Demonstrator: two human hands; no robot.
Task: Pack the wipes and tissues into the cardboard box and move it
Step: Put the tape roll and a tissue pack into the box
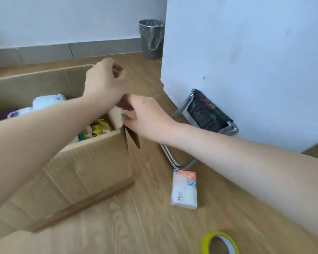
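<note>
You are looking down at a wooden floor (154, 226) with an open cardboard box (84, 167) at your left, its flaps up. Inside it you can see packs already loaded: a white and pale blue pack (48, 101) near the far side and a yellow-printed pack (99, 128) near the right end. Both your bare arms reach forward to the box's right end. Your left hand (105, 83) is curled above the far right corner, fingers bent as if pinching the upper edge of the end flap; what exactly it grips is blurred. Your right hand (145, 116) sits just below it, fingers narrowed on the near part of the same flap (133, 138), beside a pale wrapped pack (115, 117) standing against the box's end wall.

One tissue pack (184, 189), white with an orange top, lies on the floor to the right of the box, well apart from it and not yet packed. A roll of yellow tape (219, 242) lies near the bottom edge. A folded metal-framed stool (206, 114) leans against the white wall (246, 61), and a grey bin (151, 38) stands in the far corner.

You seem to be handling the end flap. To do it well, hold it open rather than folding it in, since the loose pack belongs inside first. Keep both grips on the flap's edge, bend it along its crease, and avoid tearing the split corner
</note>
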